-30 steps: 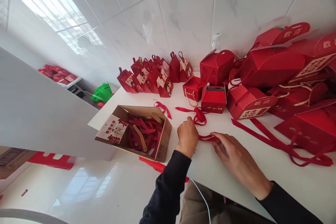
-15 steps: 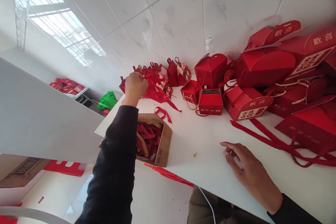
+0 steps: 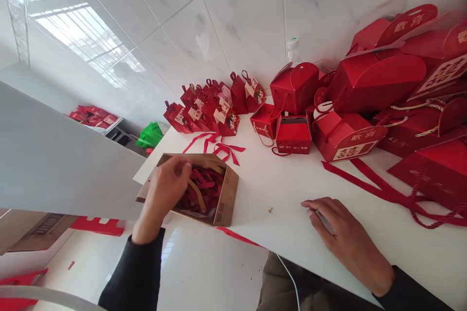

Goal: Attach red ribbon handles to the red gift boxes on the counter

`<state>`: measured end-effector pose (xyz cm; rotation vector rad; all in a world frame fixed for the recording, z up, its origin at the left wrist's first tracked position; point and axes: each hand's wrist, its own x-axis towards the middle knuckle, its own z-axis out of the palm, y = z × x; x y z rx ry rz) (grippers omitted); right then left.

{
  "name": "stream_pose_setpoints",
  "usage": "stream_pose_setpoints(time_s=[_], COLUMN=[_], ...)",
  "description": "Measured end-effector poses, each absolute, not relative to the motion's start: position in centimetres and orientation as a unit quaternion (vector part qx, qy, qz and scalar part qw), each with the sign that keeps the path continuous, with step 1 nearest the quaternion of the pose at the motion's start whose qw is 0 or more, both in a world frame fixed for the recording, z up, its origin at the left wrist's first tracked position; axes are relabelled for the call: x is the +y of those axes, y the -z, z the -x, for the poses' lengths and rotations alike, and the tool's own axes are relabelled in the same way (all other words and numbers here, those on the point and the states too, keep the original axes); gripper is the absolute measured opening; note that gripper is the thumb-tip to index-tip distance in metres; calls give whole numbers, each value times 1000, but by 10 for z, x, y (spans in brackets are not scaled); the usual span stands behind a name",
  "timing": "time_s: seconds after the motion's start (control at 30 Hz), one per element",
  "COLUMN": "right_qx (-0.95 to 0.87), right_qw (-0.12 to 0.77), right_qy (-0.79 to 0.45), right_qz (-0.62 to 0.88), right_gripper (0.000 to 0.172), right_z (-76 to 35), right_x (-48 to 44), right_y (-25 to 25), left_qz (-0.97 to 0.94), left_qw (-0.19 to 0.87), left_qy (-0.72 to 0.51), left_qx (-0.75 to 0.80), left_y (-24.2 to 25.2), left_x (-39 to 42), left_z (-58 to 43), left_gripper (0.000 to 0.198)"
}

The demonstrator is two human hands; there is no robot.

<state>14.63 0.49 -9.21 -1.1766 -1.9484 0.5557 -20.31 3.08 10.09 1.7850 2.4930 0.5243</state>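
Note:
My left hand (image 3: 168, 183) hovers over the left side of an open cardboard box (image 3: 229, 197), its fingers loosely bent and nothing visible in them. Inside the box lies a tangle of dark red ribbon pieces (image 3: 207, 185) with a tan strip (image 3: 199, 197) among them. Beyond the box, loose red ribbons (image 3: 226, 148) rest on the white table (image 3: 262, 180) before a group of small red gift bags (image 3: 209, 112). My right hand (image 3: 345, 235) rests on the table at the right, fingers loosely stretched and holding nothing. A tiny gold-coloured piece (image 3: 270, 210) lies to its left.
Red gift boxes (image 3: 350, 136) with rope handles are piled along the right and back. A long red ribbon (image 3: 383, 187) trails in front of them. A capped bottle (image 3: 292, 51) stands by the tiled wall. A green bag (image 3: 150, 135) is beyond the table's left end.
My left hand has come back from the small bags to the cardboard box and let go of the red ribbon, which now lies on the table. My right hand has barely moved.

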Motion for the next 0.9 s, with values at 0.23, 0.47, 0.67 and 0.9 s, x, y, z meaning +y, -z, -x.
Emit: stream_pose_setpoints(time_s=[0.23, 0.47, 0.67, 0.9], right_qx=[-785, -791, -787, -777], right_qw=[384, 372, 346, 341], right_qy=[-178, -169, -195, -218], right_qz=[452, 455, 471, 483], right_gripper=[23, 27, 29, 30], right_z=[-147, -148, -150, -149], right_x=[5, 4, 3, 3], right_y=[94, 96, 96, 95], left_qz=[-613, -631, -648, -655], left_qw=[149, 207, 269, 291], left_qy=[-55, 2, 90, 84], left_qx=[774, 748, 707, 692], left_y=[-65, -74, -67, -65], left_x=[13, 6, 12, 17], left_z=[209, 232, 229, 231], left_gripper=[39, 19, 10, 21])
